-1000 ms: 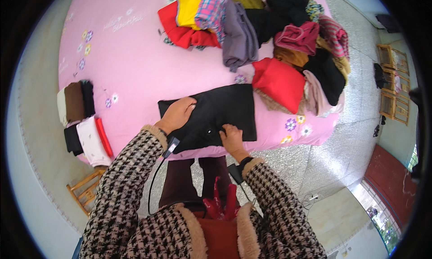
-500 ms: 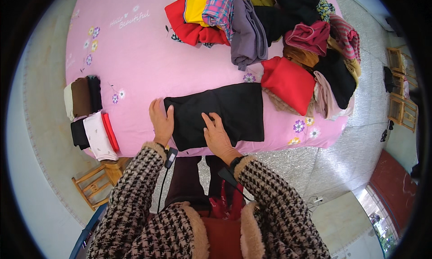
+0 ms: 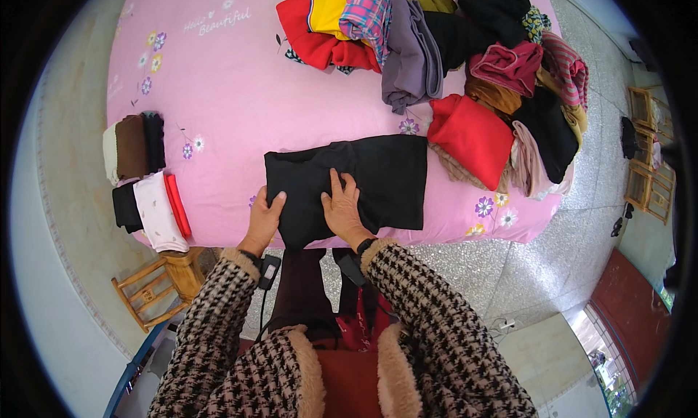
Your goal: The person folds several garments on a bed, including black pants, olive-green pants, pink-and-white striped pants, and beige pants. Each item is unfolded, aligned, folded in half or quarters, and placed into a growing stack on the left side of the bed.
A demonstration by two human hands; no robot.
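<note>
At the left edge of the pink bed (image 3: 218, 113) lie two groups of small folded clothes (image 3: 132, 147); then comes the left hand (image 3: 265, 220), its fingers at the left edge of a black garment (image 3: 389, 185), though whether they pinch the cloth I cannot tell. The garment lies flat at the bed's near edge, the right hand (image 3: 342, 211) on it palm down with fingers extended. Just beside its right end sits a folded red garment (image 3: 471, 138).
</note>
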